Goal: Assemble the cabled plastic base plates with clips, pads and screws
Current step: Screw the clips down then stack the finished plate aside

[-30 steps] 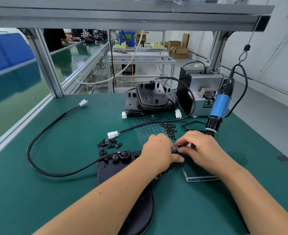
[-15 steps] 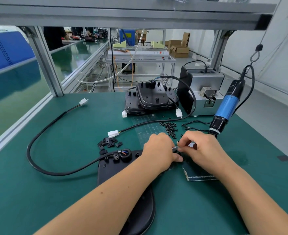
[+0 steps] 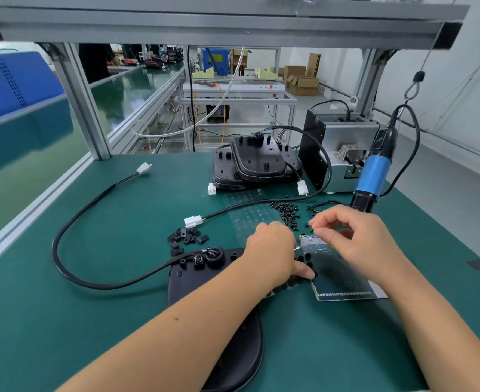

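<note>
base plate [image 3: 199, 281] on green bench mat [image 3: 92, 321].

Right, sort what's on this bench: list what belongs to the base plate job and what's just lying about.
Job:
base plate with its cable
clips
screws
pad sheet
blue screwdriver
left hand
right hand

Lying about:
stacked plates
grey machine
cardboard boxes

Bare mat [image 3: 92, 321] left (cable [image 3: 63, 222] loops there); screws [image 3: 288, 213] crowd ahead
</note>
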